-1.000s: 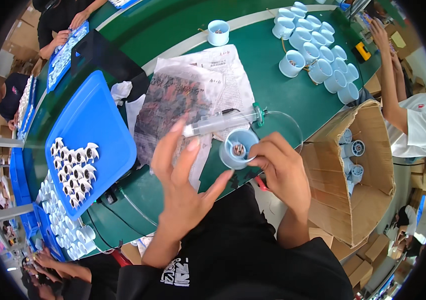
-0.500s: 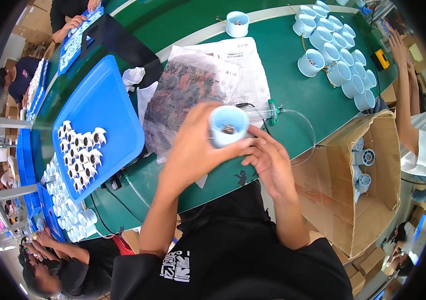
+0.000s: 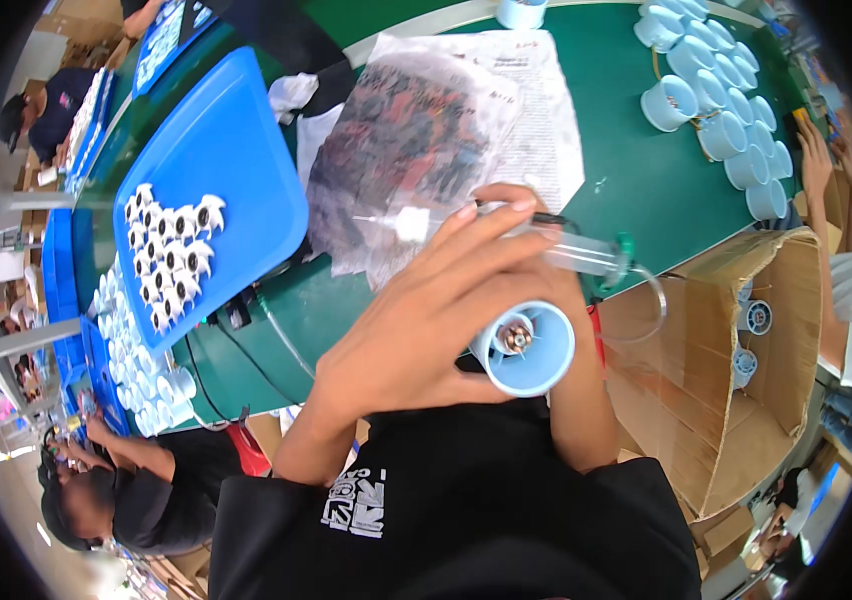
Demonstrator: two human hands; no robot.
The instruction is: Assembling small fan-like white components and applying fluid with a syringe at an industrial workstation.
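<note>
My left hand [image 3: 391, 330] grips a light blue cup-shaped plastic housing [image 3: 558, 350] between thumb and fingers, tipped so its open mouth shows. A coppery metal part with thin pins [image 3: 516, 338] sits inside it. Just beyond, a clear dispensing syringe [image 3: 586, 254] with a green end cap and a white tip lies across the fingers, above the paper. My right hand [image 3: 564, 284] is closed around the syringe, mostly hidden behind my left hand and the housing. The left fingers stretch over the syringe's near side; whether they touch it, I cannot tell.
Printed paper sheets [image 3: 546, 120] cover part of the green table [image 3: 626, 190]. A blue tray [image 3: 256, 170] with white finned parts lies left. More blue housings [image 3: 746, 165] stand at the far right, above a cardboard box [image 3: 676, 400]. Other people work around the table.
The housing has come nearer and to the right, its mouth tilting over. My right hand has left the housing and taken up the syringe from the paper. The whole view has shifted slightly.
</note>
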